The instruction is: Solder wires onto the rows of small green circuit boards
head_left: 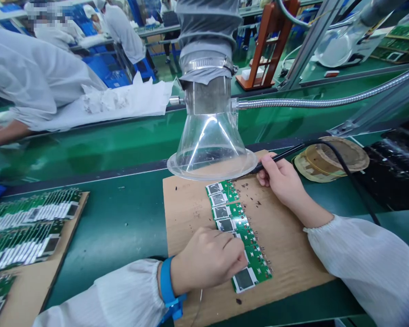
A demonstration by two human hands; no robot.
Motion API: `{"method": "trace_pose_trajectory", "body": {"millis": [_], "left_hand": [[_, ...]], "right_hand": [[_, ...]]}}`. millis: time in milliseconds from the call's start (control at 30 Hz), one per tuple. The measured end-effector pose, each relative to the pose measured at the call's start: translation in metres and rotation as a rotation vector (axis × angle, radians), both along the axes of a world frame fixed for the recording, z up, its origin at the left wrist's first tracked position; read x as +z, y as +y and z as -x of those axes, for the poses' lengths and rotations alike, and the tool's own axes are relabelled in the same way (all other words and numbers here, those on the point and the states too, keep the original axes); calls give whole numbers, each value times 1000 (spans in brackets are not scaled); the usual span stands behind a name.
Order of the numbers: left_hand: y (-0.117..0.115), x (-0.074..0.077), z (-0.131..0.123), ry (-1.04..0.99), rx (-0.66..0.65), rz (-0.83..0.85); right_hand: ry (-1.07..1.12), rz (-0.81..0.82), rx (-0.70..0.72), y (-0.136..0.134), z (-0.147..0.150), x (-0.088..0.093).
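Note:
A column of small green circuit boards [255,259] with grey screens lies on a cardboard sheet [293,268]. My left hand [213,259], a blue wrist strap [168,281] at its wrist, is closed over the lower middle boards; its fingertips and anything in them are hidden. A thin wire [200,302] hangs below that hand. My right hand [281,179] grips the black handle of a soldering iron [288,153] beyond the upper right end of the column. The iron's tip is out of sight behind the fume hood's rim.
A clear fume extraction hood [211,145] hangs low over the far boards. The iron's black cable [351,177] curves down at right, near a round brown holder [330,159]. Boards stand in rows on cardboard [30,286] at left. Across the green partition, a co-worker's sleeve [37,72] shows.

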State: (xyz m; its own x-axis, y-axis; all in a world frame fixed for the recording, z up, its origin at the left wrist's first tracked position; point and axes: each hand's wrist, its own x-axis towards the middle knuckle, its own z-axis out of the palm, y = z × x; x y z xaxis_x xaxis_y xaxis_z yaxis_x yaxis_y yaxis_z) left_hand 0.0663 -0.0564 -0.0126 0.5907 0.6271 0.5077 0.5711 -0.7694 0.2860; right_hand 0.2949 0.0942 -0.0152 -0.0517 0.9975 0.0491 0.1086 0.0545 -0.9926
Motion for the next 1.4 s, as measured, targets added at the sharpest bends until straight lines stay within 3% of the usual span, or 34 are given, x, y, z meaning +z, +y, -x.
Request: {"method": "trace_pose_trajectory", "body": {"millis": [900, 1400], "left_hand": [[5, -2, 3, 21, 13, 51], [7, 5, 6, 9, 3, 47]], "right_hand": [[-114, -70, 16, -1, -1, 2], [-96, -61, -16, -1, 3, 5]]}}
